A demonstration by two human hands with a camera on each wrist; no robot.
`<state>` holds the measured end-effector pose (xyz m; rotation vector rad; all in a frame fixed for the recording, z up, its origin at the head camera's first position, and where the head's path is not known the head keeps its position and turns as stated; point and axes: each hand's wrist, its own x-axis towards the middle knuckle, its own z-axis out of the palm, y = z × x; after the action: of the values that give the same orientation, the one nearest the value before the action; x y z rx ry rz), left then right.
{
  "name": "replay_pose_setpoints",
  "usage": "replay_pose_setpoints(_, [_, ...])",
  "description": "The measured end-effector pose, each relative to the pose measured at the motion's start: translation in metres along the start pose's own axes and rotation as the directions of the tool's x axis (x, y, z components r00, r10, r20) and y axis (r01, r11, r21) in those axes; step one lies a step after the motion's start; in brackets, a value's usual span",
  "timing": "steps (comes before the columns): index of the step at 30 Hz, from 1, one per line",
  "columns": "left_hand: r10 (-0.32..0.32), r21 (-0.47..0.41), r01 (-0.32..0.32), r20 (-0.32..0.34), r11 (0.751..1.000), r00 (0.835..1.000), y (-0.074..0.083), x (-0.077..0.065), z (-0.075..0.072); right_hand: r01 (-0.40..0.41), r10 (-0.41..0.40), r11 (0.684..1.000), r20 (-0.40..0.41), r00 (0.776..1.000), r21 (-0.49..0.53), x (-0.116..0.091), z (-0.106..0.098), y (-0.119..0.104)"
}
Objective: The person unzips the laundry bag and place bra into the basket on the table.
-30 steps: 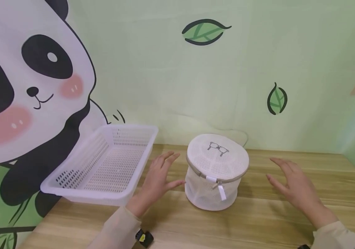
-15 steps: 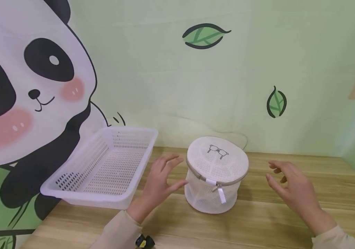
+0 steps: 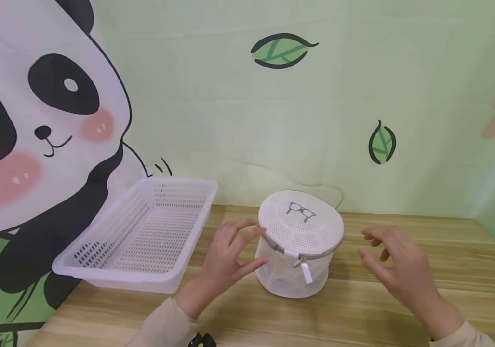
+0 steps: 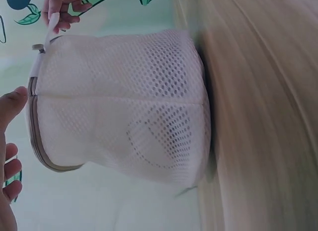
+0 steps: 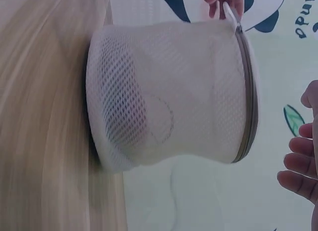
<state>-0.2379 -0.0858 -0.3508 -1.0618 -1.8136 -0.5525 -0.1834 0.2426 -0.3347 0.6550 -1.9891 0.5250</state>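
Observation:
A white cylindrical mesh laundry bag (image 3: 292, 274) stands upright on the wooden table, its round lid printed with a pair of glasses (image 3: 301, 210). A grey zipper (image 3: 325, 254) runs round the lid's edge, and a white pull tab (image 3: 306, 273) hangs at the front. My left hand (image 3: 223, 260) is at the bag's left side, fingertips by the rim and thumb lower down; whether they touch it I cannot tell. My right hand (image 3: 403, 270) hovers to the right, apart from the bag, fingers loosely bent and holding nothing. Both wrist views show the bag's mesh side.
A white plastic basket (image 3: 132, 279) with slotted walls stands on the table to the left, with nothing visible inside. Behind is a pale green cloth backdrop (image 3: 212, 96) with a panda and leaves. A thin cord (image 3: 308, 183) shows near the backdrop behind the bag.
My left hand has moved right, up to the bag's rim. My right hand has come slightly left and its fingers have bent more. The bag and basket stay in place.

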Motion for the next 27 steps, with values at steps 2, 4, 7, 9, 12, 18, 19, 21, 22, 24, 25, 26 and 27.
replay_pose_setpoints(2, [0.013, -0.001, -0.013, -0.004, 1.0, 1.0, 0.002, 0.002, -0.001, 0.003, -0.003, 1.0, 0.006, 1.0, 0.011, 0.002, 0.0, -0.006])
replay_pose_setpoints(4, [0.024, -0.001, -0.024, -0.004, 1.0, 1.0, 0.004, 0.004, -0.003, 0.007, -0.007, 1.0, 0.009, 1.0, 0.014, 0.003, 0.0, -0.011])
replay_pose_setpoints(7, [0.04, -0.002, -0.04, -0.004, 0.999, 0.999, 0.006, 0.007, -0.004, 0.039, -0.039, 0.999, -0.008, 0.999, 0.025, 0.004, 0.003, -0.018])
replay_pose_setpoints(9, [0.048, -0.007, -0.048, -0.003, 0.999, 0.999, 0.008, 0.008, -0.004, 0.06, -0.06, 0.997, -0.019, 0.998, 0.037, 0.004, 0.005, -0.022])
replay_pose_setpoints(12, [0.064, -0.013, -0.064, 0.001, 0.998, 0.998, 0.01, 0.01, -0.004, 0.079, -0.078, 0.995, -0.022, 0.997, 0.059, 0.004, 0.007, -0.027])
replay_pose_setpoints(18, [0.093, -0.019, -0.092, 0.016, 0.996, 0.996, 0.015, 0.015, -0.001, 0.068, -0.071, 0.992, 0.022, 0.997, 0.109, 0.004, 0.009, -0.04])
replay_pose_setpoints(19, [0.097, -0.019, -0.096, 0.021, 0.995, 0.995, 0.016, 0.016, 0.0, 0.08, -0.082, 0.991, 0.018, 0.996, 0.11, 0.004, 0.01, -0.042])
replay_pose_setpoints(21, [0.106, -0.021, -0.106, 0.032, 0.994, 0.994, 0.018, 0.018, 0.001, 0.097, -0.099, 0.989, 0.011, 0.995, 0.111, 0.005, 0.012, -0.046])
replay_pose_setpoints(22, [0.112, -0.022, -0.111, 0.039, 0.994, 0.993, 0.019, 0.019, 0.002, 0.104, -0.105, 0.988, 0.007, 0.994, 0.111, 0.006, 0.013, -0.047])
replay_pose_setpoints(24, [0.119, -0.026, -0.118, 0.05, 0.993, 0.992, 0.021, 0.02, 0.004, 0.112, -0.113, 0.988, 0.003, 0.994, 0.109, 0.007, 0.015, -0.05])
replay_pose_setpoints(25, [0.122, -0.03, -0.12, 0.054, 0.992, 0.991, 0.021, 0.021, 0.005, 0.109, -0.11, 0.988, 0.008, 0.994, 0.111, 0.007, 0.016, -0.051])
replay_pose_setpoints(26, [0.126, -0.033, -0.124, 0.056, 0.992, 0.99, 0.021, 0.021, 0.006, 0.109, -0.111, 0.987, 0.01, 0.994, 0.114, 0.008, 0.017, -0.052])
replay_pose_setpoints(27, [0.128, -0.037, -0.126, 0.059, 0.991, 0.99, 0.022, 0.021, 0.007, 0.111, -0.113, 0.987, 0.013, 0.993, 0.12, 0.008, 0.019, -0.054])
